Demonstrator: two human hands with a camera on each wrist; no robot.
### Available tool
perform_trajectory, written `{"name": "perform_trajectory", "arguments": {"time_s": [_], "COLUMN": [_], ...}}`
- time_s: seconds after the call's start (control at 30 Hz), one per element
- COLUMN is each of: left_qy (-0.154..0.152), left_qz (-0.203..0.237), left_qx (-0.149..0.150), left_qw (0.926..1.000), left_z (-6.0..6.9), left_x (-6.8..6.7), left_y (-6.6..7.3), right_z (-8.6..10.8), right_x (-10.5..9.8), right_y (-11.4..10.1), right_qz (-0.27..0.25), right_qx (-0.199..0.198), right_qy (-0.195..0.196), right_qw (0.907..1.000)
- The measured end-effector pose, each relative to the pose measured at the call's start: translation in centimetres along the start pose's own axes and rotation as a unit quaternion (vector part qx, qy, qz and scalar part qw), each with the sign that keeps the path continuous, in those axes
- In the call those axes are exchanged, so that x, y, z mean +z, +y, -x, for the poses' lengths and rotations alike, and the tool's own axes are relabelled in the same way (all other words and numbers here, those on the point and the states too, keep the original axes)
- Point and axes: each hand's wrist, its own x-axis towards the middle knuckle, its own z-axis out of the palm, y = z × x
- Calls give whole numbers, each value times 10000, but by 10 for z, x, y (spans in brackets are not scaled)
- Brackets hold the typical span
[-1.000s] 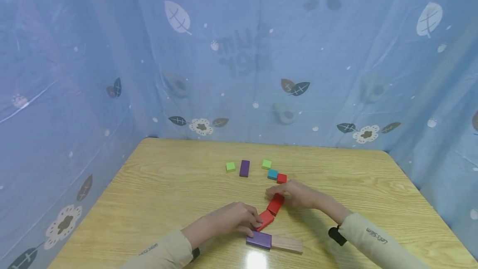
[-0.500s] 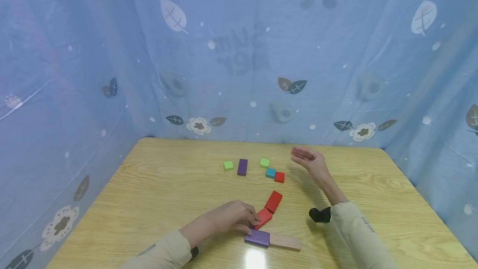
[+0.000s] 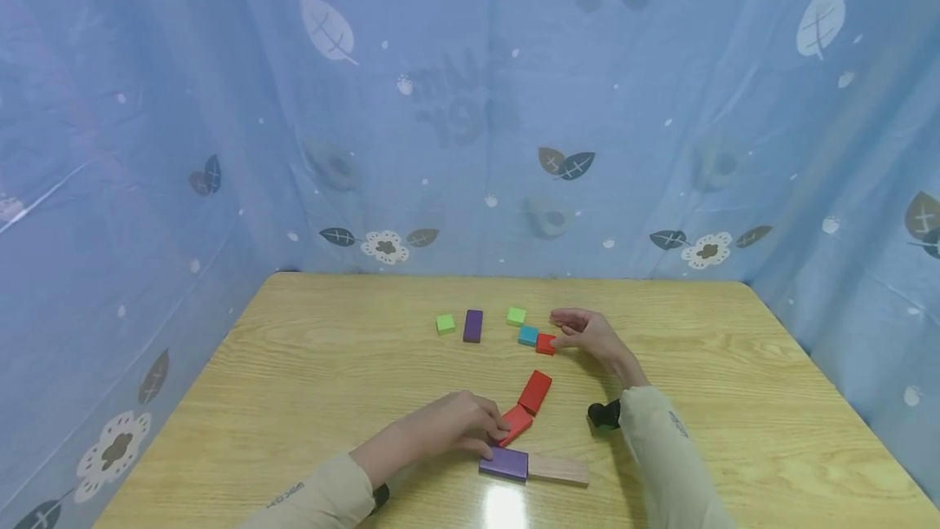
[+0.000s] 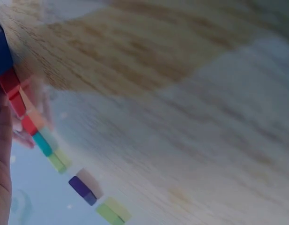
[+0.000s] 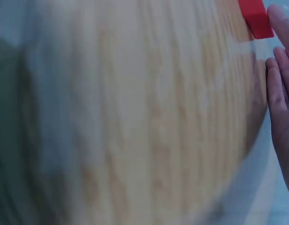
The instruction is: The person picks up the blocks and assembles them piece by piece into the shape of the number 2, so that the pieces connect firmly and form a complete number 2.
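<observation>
My left hand (image 3: 454,423) rests at the near blocks in the head view. Its fingertips touch the left end of a red rectangular block (image 3: 518,423), and its thumb lies at the corner of a purple block (image 3: 503,464). A second red block (image 3: 535,392) meets the first at an angle. Butted against the purple block is a plain wooden block (image 3: 560,469). Further back, my right hand (image 3: 596,340) has its fingers extended, thumb at the right side of a small red block (image 3: 545,344). The right wrist view shows that thumb beside the red block (image 5: 257,18).
A small blue block (image 3: 528,335) adjoins the small red one, with a green block (image 3: 516,316) behind it. Left of these lie a dark purple block (image 3: 473,326) and another green block (image 3: 445,324). A patterned blue curtain (image 3: 485,104) surrounds the wooden table (image 3: 330,366).
My right hand has left the farther red rectangular block, swung up to the back right, then come down leftward to the small red block. My left hand stays at the same blocks.
</observation>
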Motion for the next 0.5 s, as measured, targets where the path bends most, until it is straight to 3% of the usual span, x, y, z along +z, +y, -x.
{"name": "perform_trajectory", "arguments": {"time_s": [0.17,0.23,0.37,0.43,0.5], "left_qy": [27,40,44,43,51], "left_qz": [49,42,-14,-29,-55], "left_qx": [-11,5,36,56,108], "left_qw": [10000,10000,10000,10000,9999], "left_z": [2,3,3,2,0], "left_x": [1,1,0,0,2], "left_y": [-1,-1,-1,-2,-3], "right_z": [0,0,-1,0,1], "right_x": [6,8,11,10,5], "right_y": [-7,-9,-12,-13,-14], "right_qz": [742,1323,2418,2629,2650], "right_qx": [-94,-222,-610,-709,-613], "right_qy": [-267,-314,-256,-154,2], "right_qw": [9968,9905,9681,9621,9623]}}
